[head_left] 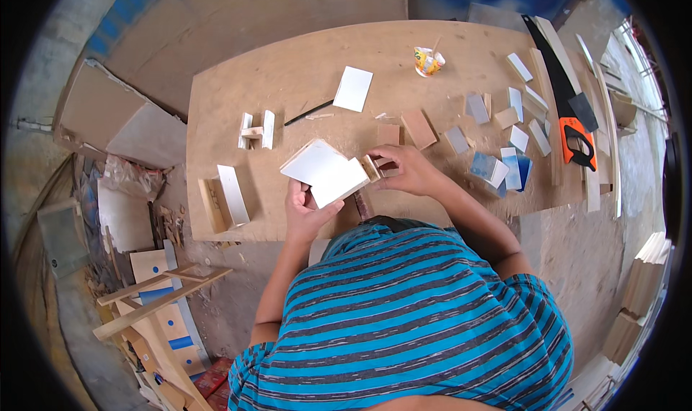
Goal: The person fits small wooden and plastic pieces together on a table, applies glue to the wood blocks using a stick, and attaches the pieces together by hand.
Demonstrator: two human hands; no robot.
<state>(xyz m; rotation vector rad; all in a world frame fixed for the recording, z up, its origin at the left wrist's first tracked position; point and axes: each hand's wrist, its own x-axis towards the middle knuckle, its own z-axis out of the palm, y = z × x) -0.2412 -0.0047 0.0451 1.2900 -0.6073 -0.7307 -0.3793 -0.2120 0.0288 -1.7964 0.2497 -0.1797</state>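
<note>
Near the front edge of the table, my left hand (301, 213) is closed on a white-faced board (337, 185). A second white board (311, 160) lies against it on the far left side, overlapping; I cannot tell whether the two are joined. My right hand (408, 170) pinches a small wooden block (370, 169) at the right end of the held board. Whether block and board are fixed together cannot be made out. A brown wood piece (388, 134) lies just beyond my right fingers, with a larger brown block (419, 128) beside it.
Left on the table (238, 87) stand an H-shaped piece (253, 131) and a two-board piece (231, 195). Farther back are a white square panel (353, 89), a black pencil-like stick (308, 113) and a patterned cup (429, 61). Several offcuts (477, 108) and an orange-handled saw (577, 141) lie right.
</note>
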